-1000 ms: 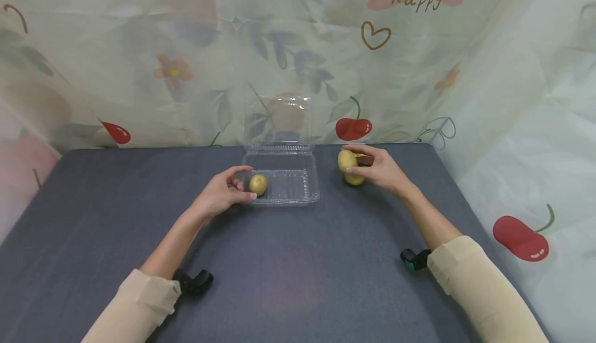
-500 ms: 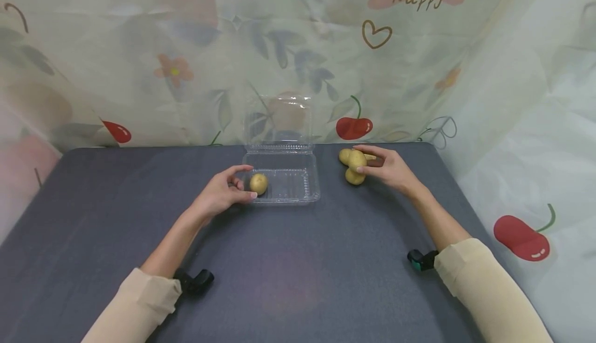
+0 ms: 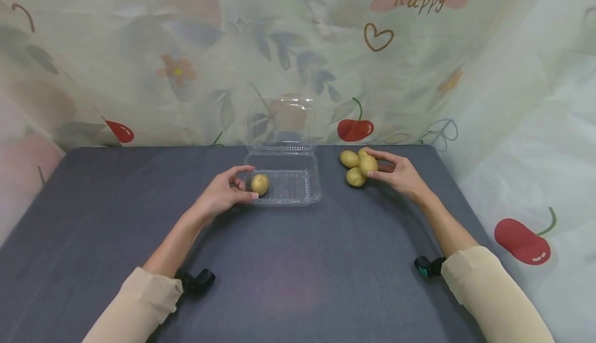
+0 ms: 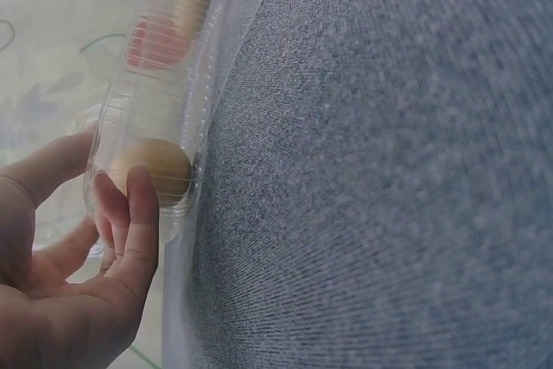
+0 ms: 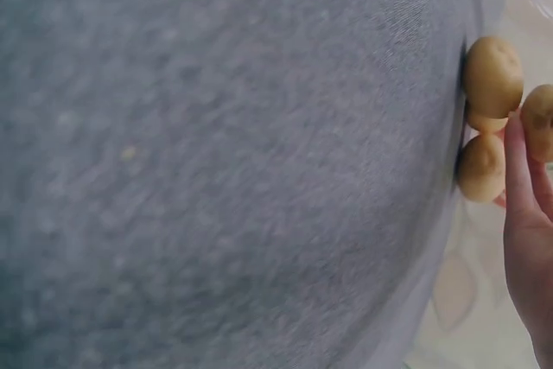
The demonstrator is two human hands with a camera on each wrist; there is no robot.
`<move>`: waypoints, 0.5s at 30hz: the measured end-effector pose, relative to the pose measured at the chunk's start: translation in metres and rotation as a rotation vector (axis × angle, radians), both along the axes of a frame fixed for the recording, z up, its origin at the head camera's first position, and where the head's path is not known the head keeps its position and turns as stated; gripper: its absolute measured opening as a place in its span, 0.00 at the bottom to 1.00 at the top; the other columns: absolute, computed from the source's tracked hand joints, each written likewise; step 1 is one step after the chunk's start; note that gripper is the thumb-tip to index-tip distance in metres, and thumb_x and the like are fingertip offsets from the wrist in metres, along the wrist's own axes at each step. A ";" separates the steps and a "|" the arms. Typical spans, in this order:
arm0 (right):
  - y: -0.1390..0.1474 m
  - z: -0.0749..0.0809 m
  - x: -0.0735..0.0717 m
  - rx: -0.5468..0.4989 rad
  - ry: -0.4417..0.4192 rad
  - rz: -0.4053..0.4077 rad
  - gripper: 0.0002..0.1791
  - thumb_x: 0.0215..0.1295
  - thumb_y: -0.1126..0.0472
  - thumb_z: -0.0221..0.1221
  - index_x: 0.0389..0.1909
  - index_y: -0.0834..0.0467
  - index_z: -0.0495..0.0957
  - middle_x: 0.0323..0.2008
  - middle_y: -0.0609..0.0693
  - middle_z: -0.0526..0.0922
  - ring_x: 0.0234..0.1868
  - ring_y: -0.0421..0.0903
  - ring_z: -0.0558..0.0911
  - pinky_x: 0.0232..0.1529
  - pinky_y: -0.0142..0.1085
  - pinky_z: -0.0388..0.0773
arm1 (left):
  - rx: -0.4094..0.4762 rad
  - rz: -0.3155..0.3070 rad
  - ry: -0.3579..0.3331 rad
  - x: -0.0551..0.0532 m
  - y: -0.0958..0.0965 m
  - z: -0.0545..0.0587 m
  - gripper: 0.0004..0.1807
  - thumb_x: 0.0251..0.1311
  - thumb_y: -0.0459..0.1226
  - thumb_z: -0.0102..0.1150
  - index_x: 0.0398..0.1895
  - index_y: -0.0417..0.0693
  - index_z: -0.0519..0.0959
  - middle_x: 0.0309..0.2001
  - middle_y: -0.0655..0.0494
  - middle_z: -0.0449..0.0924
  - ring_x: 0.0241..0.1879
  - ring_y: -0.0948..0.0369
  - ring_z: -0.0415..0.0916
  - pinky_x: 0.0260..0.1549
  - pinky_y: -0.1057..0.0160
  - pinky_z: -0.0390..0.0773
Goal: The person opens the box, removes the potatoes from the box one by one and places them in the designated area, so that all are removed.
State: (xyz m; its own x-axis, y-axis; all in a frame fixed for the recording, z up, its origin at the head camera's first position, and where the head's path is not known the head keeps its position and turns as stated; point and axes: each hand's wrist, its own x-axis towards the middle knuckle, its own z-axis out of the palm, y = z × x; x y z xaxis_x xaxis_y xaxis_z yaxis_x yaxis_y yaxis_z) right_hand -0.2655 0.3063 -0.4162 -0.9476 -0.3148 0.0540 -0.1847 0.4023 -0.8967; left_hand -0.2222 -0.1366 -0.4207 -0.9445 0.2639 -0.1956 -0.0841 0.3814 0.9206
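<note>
A clear plastic clamshell container [image 3: 298, 198] stands at the back middle with its lid [image 3: 279, 120] raised. One small yellow potato [image 3: 259, 184] lies inside its left end. My left hand [image 3: 223, 190] grips that end, thumb at the near edge and index finger farther back; the left wrist view shows its curled fingers [image 4: 143, 231] against the wall. To the right of the container, my right hand [image 3: 396, 173] pinches another potato [image 3: 369, 165] between thumb and fingers. Beside and beneath it are further potatoes, one at the left [image 3: 349, 159] and one in front [image 3: 356, 177].
A dark grey cloth covers the table [image 3: 288, 270]. A printed curtain [image 3: 209, 63] hangs right behind its back edge, and another sheet [image 3: 526, 125] hangs along the right side. Black wrist cameras [image 3: 197, 282] sit on both forearms.
My right hand has moved a little to the right with the potato it holds, and the potatoes at the left and back now show more. The left hand and container stay in place.
</note>
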 end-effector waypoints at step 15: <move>0.013 -0.006 0.005 0.062 -0.025 -0.056 0.34 0.65 0.60 0.66 0.71 0.58 0.68 0.71 0.56 0.66 0.54 0.43 0.81 0.46 0.26 0.77 | 0.011 0.005 -0.005 0.001 0.000 0.000 0.40 0.58 0.36 0.71 0.73 0.53 0.64 0.35 0.50 0.70 0.32 0.53 0.72 0.37 0.55 0.79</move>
